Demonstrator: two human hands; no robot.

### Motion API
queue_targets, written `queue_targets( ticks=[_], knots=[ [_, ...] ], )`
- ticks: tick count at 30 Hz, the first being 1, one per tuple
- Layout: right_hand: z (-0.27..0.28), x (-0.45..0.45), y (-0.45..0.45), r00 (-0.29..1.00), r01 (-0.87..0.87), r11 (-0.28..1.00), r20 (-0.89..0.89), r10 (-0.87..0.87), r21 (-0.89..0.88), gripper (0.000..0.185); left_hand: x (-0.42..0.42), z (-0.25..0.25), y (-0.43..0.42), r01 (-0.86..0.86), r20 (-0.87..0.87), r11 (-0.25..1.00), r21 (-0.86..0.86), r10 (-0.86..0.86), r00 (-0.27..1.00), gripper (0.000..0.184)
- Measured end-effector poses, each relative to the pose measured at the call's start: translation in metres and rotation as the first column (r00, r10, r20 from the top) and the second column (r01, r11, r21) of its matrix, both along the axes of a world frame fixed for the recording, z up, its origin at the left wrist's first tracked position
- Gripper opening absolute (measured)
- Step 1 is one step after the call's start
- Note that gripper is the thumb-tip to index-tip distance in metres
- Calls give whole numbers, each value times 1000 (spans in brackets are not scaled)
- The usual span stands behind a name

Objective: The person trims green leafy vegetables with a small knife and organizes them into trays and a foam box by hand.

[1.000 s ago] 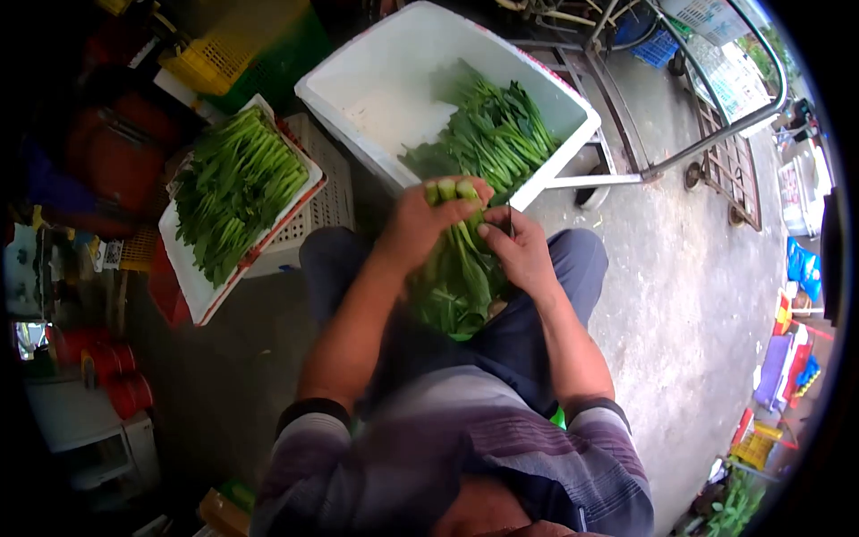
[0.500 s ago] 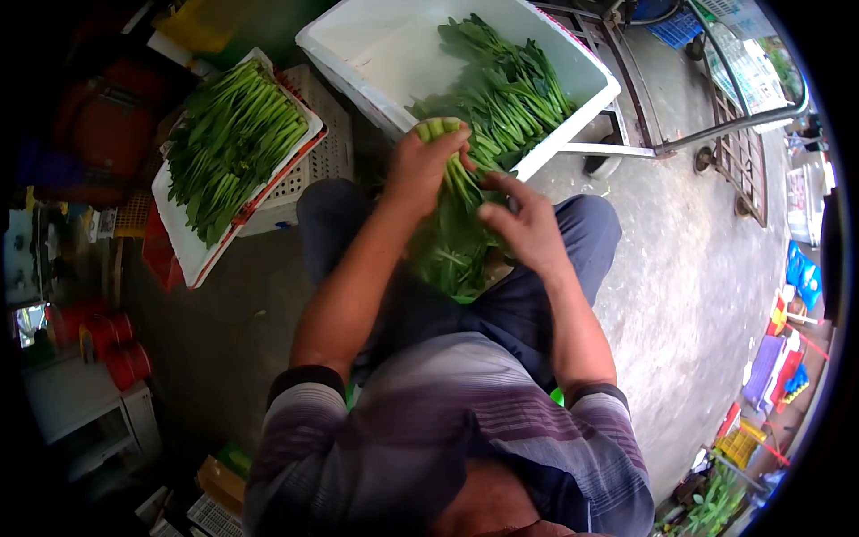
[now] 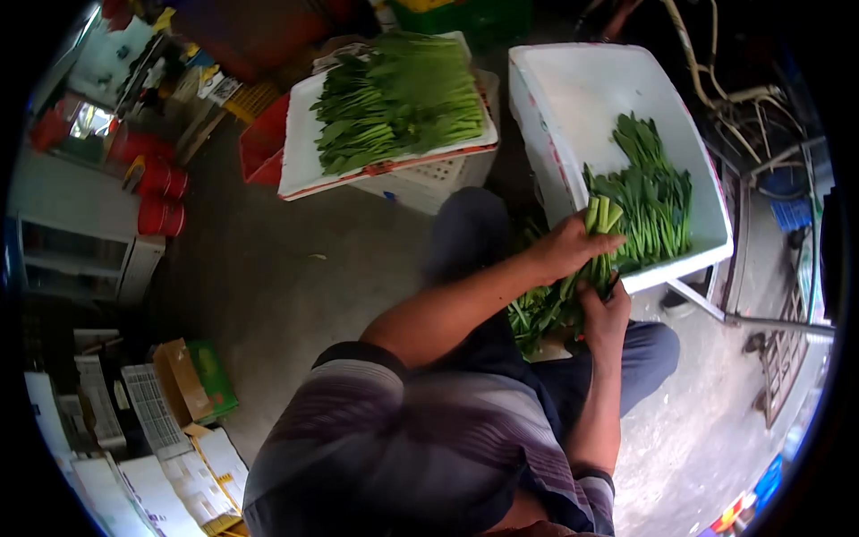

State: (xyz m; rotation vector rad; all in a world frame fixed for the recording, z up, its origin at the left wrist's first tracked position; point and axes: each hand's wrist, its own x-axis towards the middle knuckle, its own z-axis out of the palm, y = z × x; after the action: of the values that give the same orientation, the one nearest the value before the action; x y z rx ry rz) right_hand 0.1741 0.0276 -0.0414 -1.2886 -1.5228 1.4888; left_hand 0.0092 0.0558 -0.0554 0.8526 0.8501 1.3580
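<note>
My left hand (image 3: pixel 573 248) is wrapped round a bunch of leafy green stalks (image 3: pixel 604 216), with the pale cut ends pointing up. Just below it my right hand (image 3: pixel 606 309) is closed on the lower part of the same bunch; a small dark thing shows by its fingers, too small to name. More loose greens (image 3: pixel 534 315) lie between my knees. Beyond my hands stands a white foam box (image 3: pixel 573 107) with greens (image 3: pixel 658 201) lying inside its near right part. On the left, a white foam lid (image 3: pixel 300 148) bears a wide pile of greens (image 3: pixel 403 98).
A white perforated crate (image 3: pixel 429 179) is under the lid, beside a red bin (image 3: pixel 261 148). A metal cart frame (image 3: pixel 778 324) stands right of the foam box. Red cans (image 3: pixel 161 217) and a cardboard box (image 3: pixel 182 380) are at the far left.
The view has swung left, so the boxes sit farther right in it. My right hand, its fingers apart half a second ago, has closed on the bunch. My left hand keeps its hold.
</note>
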Motion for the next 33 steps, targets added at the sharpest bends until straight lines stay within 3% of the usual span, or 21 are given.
queue_targets(
  ticks=[3,6,7,8,10,11,12,13,14,15,16,17,20,21,23,26,27,30,33],
  knots=[
    [6,-18,-4,998,-12,1000,-70,11,-7,49,-14,5,-16,31,126,995,-94,-19,992,30],
    [18,-33,-2,987,-132,991,98,129,26,62,-32,9,-25,-122,69,992,-38,125,990,30],
    [22,-42,-1,983,-184,977,41,181,110,59,-45,15,-29,-146,117,987,73,137,984,27],
    [25,-45,2,985,-172,973,22,171,151,57,-65,13,-31,-162,27,985,65,161,987,24],
    [29,-52,10,988,-144,961,-18,152,235,53,-110,46,-43,-365,-19,931,23,365,931,28],
    [30,-56,14,991,-45,966,-108,75,256,46,-141,70,-55,-447,-232,894,-34,428,873,27],
    [23,-51,22,986,-3,965,-158,46,261,43,-171,102,-69,-534,-587,843,63,464,663,31],
    [22,-47,26,992,16,973,-123,13,231,43,-206,91,-72,-588,-525,800,124,555,645,38],
    [22,-43,26,996,40,979,-88,-22,202,43,-246,91,-77,-577,-676,749,326,612,411,46],
    [22,-37,25,999,20,985,-29,-15,173,42,-278,105,-84,-605,-811,761,233,496,311,55],
    [21,-29,21,999,2,990,34,-7,144,41,-314,98,-86,-623,-893,728,287,438,100,56],
    [18,-22,16,999,-42,996,35,40,75,37,-346,92,-84,-620,-937,717,318,338,-89,53],
    [12,-29,-2,998,-42,998,57,40,44,36,-424,74,-78,-415,-877,843,341,127,-463,47],
    [10,-33,-5,997,-49,999,68,47,23,37,-437,66,-69,-391,-859,865,315,84,-506,47],
    [8,-40,-8,994,-61,998,90,62,-22,39,-457,48,-55,-345,-808,903,255,2,-590,48],
    [9,-50,-7,990,-67,994,115,77,-91,39,-462,-10,-34,-393,-810,902,182,-89,-580,53],
    [8,-51,-6,988,-74,992,128,87,-103,39,-462,-29,-26,-454,-833,889,64,-203,-515,60],
    [0,-51,-4,989,-49,997,136,55,-52,37,-456,-54,-23,-503,-893,858,106,-140,-428,67],
    [6,-54,-5,986,-41,995,155,55,-95,31,-454,-47,-35,-442,-898,895,62,-144,-417,74]
  ],
)
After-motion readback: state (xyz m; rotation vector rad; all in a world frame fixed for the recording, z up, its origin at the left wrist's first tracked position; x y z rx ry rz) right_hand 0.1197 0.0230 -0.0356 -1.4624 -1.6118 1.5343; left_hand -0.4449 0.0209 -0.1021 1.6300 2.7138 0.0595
